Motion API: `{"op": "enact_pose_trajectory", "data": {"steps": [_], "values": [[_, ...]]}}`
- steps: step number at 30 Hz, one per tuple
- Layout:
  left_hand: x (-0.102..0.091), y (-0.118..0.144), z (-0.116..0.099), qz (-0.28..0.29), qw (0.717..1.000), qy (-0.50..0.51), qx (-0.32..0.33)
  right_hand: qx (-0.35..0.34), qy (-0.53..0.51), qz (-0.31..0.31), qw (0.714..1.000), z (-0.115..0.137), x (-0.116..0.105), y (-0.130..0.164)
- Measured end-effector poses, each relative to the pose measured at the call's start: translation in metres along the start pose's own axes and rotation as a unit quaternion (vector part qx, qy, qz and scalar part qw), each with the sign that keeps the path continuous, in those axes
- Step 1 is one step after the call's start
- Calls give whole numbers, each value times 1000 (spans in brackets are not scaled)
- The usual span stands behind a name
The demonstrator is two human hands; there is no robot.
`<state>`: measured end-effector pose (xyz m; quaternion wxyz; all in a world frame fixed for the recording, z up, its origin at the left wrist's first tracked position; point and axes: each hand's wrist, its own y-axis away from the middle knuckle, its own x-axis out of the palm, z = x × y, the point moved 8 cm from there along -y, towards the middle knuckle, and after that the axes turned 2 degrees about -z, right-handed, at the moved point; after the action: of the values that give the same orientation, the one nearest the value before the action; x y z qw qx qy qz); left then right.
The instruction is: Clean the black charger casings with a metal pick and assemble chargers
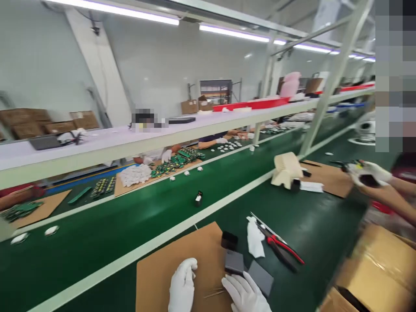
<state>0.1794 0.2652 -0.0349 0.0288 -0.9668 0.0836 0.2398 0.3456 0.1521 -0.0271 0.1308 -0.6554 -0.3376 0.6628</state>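
My left hand [182, 286], in a white glove, is over the brown cardboard sheet [156, 277] with its fingers loosely curled. Nothing shows between finger and thumb. To its right, my gloved right hand [244, 294] has its fingers stretched out, close to a grey square box-like part [234, 261] and a flat dark grey piece [261, 277]. Thin wire-like pins [214, 293] lie on the cardboard between my hands. A black open housing [229, 239] stands behind the grey part. Red-handled pliers [281, 247] lie on the right beside a crumpled white cloth or paper [255, 238].
A green conveyor belt [130, 216] crosses ahead, carrying a small black part [198, 198] and several white round pieces. Beyond are green circuit boards [177, 161] and other people's hands. On the right sit a cream plastic holder [286, 170], a co-worker's gloved hand [373, 173] and a cardboard box [383, 268].
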Motion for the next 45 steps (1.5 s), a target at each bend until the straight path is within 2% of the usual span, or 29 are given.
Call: {"op": "enact_pose_trajectory", "data": {"steps": [2,4,9,14,17,20,23,25,27,31,36,39,45], "values": [[0,0,1,16,1000,1,-16,85,-19,-9,996,-4,-2,3],[1,0,1,28,999,6,-30,134,-22,-2,991,-2,3,1],[5,-1,-3,60,997,-46,-27,153,3,53,987,19,15,-20],[7,1,-2,64,994,-89,-13,175,-20,67,982,24,10,-37],[13,7,-13,73,990,-120,33,219,-69,20,973,-2,-8,-40],[25,14,-30,94,963,-219,125,272,-73,-35,959,-46,-29,-44],[32,18,-33,101,937,-296,157,287,-50,23,956,-76,-27,-54],[32,16,-31,93,935,-307,153,298,-49,67,951,-87,-19,-59],[28,15,-30,72,935,-312,151,306,-58,82,947,-92,-13,-61],[24,16,-35,43,935,-311,164,303,-110,95,942,-88,-3,-61],[48,38,-54,102,922,-276,251,268,-176,119,940,-60,3,-58],[54,47,-61,100,920,-275,260,267,-183,125,938,-50,0,-56],[59,58,-70,111,906,-285,292,283,-172,135,934,-71,-24,-48]]}}
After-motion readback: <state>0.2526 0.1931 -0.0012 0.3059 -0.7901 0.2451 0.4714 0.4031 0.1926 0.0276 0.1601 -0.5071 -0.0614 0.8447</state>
